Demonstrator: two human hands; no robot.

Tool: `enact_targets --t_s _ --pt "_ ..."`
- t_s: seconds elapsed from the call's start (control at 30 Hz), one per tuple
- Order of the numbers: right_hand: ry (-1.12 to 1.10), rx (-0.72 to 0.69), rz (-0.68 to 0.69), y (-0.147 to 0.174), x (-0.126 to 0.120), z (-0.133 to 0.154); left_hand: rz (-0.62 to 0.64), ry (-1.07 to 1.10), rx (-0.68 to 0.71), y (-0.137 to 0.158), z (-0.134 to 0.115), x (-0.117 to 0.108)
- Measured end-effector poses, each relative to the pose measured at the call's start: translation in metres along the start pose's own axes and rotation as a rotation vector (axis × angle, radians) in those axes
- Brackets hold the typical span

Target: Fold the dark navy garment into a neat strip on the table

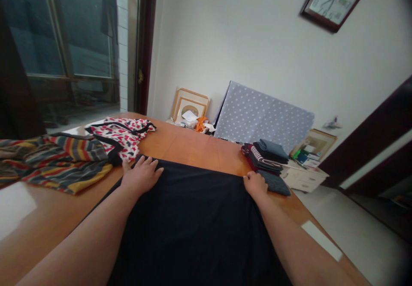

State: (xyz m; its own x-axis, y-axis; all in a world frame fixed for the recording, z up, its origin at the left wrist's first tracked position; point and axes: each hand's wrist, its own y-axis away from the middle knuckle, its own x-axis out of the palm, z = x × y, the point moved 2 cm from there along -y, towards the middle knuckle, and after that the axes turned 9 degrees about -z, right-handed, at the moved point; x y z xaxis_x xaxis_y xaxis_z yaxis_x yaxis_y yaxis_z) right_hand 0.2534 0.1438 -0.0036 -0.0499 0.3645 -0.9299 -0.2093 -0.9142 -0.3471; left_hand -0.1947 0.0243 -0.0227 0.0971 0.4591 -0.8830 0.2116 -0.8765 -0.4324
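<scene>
A dark navy cloth, its kind not clear, is spread over the wooden table in front of me, running toward my body. My left hand lies on its far left corner, fingers spread and flat over the edge. At the far right corner, my right hand has its fingers curled and pinched on the cloth's edge. Right beside that hand is a folded grey-blue garment. Just beyond the left hand lies a white garment with red and black print.
A striped multicoloured garment lies on the wooden table at left. Folded clothes are stacked at the right edge. Behind stand a polka-dot cloth cover, a picture frame and a white drawer cabinet.
</scene>
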Motion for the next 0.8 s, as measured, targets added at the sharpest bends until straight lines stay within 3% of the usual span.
enact_targets --t_s 0.13,0.27,0.37,0.47,0.67,0.8 --pt "-0.087 -0.235 -0.021 0.021 -0.019 0.041 -0.039 0.012 0.038 0.002 -0.013 -0.012" --pt "-0.191 -0.527 0.098 0.057 -0.017 0.079 0.11 0.085 0.128 0.006 -0.023 -0.009" --pt "-0.167 -0.538 0.231 0.073 -0.003 0.082 0.222 0.113 0.127 0.009 -0.021 0.002" --pt "-0.149 -0.492 0.296 0.074 0.006 0.073 0.232 0.113 0.127 0.011 -0.019 0.009" --pt "-0.118 -0.435 0.342 0.079 -0.007 0.071 0.205 0.112 0.136 0.014 -0.024 0.003" --pt "-0.155 -0.552 0.328 0.102 -0.016 0.074 0.242 0.119 0.156 0.016 -0.028 -0.001"
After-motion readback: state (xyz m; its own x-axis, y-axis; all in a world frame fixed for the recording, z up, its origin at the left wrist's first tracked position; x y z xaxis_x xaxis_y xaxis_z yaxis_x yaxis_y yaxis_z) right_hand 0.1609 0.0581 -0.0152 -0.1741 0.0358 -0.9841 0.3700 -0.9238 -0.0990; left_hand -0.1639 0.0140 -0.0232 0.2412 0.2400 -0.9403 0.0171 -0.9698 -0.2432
